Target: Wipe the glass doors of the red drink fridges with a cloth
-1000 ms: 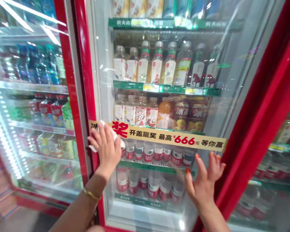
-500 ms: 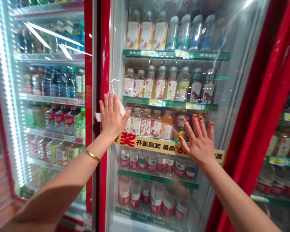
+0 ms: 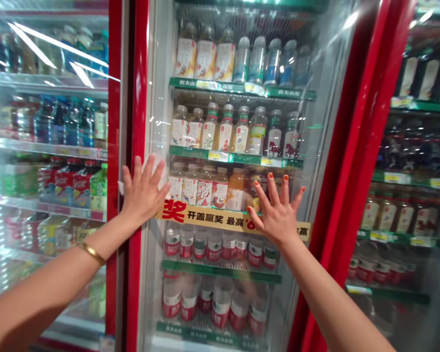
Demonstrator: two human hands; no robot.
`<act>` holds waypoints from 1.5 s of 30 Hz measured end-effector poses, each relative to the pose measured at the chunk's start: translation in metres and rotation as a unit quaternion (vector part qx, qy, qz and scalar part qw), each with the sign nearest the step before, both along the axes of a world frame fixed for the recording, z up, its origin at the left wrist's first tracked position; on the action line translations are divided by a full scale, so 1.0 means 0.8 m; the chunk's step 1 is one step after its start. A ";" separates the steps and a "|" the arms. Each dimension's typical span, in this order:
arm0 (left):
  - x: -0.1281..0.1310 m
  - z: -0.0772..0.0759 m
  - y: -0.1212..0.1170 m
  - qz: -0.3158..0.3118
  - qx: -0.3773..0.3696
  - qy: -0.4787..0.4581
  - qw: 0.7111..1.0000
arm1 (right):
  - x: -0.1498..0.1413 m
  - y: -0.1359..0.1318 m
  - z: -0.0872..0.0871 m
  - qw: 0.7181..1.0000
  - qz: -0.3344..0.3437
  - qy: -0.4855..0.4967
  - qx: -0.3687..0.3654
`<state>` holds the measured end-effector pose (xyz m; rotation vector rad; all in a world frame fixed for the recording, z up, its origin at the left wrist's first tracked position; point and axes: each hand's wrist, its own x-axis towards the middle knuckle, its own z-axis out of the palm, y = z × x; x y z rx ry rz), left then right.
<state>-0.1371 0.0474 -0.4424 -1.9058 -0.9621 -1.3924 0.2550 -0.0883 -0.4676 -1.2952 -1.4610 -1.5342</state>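
My left hand [image 3: 143, 191] lies flat with fingers spread near the left edge of a fridge's glass door, by its red frame [image 3: 139, 98]. Beneath it a white cloth or tissue [image 3: 121, 188] peeks out, mostly hidden by the palm; which of the two it is, I cannot tell. Spread against the glass, my right hand [image 3: 278, 215] has nothing in it and covers part of a yellow printed strip [image 3: 214, 218] that runs across the door. Behind the glass, juice bottles [image 3: 220, 188] stand on the middle shelf between the hands.
Further shelves inside hold tea bottles [image 3: 225, 129] above and red-labelled water bottles [image 3: 220, 303] below. To the left stands another lit drinks fridge [image 3: 51, 146]. At the right is a third fridge with dark bottles [image 3: 430, 76].
The view has shifted so the fridge sits further left, with more of the right-hand fridge showing. My left hand's fingers are spread wider, and my right hand's fingers are also further apart.
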 end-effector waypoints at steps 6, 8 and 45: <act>0.113 0.097 -0.029 -0.071 0.110 0.172 0.976 | 0.005 -0.012 -0.001 1.000 0.016 -0.019 0.002; 0.126 0.079 -0.038 -0.110 0.192 0.317 0.922 | 0.018 -0.021 0.001 0.999 0.023 -0.044 -0.008; 0.156 0.524 -0.055 0.043 -0.042 -0.124 0.990 | 0.006 -0.064 0.457 0.983 0.106 0.145 -0.038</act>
